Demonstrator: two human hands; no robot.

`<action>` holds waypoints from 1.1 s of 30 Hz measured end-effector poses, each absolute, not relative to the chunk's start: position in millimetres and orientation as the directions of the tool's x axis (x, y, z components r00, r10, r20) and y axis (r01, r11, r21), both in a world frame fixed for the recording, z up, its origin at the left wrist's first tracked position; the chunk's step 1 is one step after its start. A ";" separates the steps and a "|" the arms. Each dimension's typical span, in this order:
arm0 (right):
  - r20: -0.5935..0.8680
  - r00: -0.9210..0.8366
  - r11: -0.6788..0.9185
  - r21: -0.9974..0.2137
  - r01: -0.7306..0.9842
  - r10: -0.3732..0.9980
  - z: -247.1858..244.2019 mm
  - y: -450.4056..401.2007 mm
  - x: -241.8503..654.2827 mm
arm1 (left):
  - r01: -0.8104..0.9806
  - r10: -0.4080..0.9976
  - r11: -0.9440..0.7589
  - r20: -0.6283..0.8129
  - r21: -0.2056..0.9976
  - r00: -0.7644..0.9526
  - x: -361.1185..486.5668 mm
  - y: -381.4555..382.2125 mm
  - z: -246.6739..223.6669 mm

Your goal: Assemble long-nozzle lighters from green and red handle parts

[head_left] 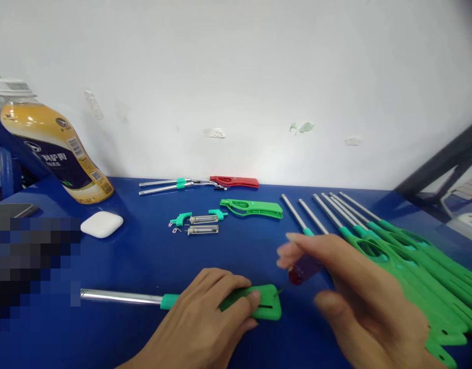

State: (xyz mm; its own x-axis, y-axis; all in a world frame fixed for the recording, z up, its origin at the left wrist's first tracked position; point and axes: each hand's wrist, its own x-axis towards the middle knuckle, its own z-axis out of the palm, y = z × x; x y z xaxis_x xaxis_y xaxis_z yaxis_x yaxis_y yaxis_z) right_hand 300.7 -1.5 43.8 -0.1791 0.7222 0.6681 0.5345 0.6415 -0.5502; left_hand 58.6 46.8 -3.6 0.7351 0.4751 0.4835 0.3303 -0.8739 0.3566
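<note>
My left hand [216, 312] is closed over the green handle of a long-necked gas lighter [270, 306], pressing it to the table; its metal tube [122, 296] points left. In my right hand [367, 297] is a screwdriver with a dark red handle [297, 275], partly hidden by the fingers. The thumb stands away from the handle and looks slightly blurred. Its thin shaft reaches the right end of the lighter handle, near a small hole; whether the tip sits inside cannot be made out.
Several assembled green lighters [409, 266] lie at the right. Behind are a green half-shell [255, 208], a red half-shell [236, 182] with metal tubes, clear fuel tanks [203, 230] and teal parts [182, 219]. A bottle [59, 148] and white case [102, 224] stand left; a wall [236, 77] borders the back.
</note>
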 end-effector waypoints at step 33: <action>0.742 -0.142 0.634 -0.438 0.637 0.655 47.6 -4.7 301.3 | 0.360 0.497 -0.864 0.493 0.351 0.714 65.7 44.5 1.1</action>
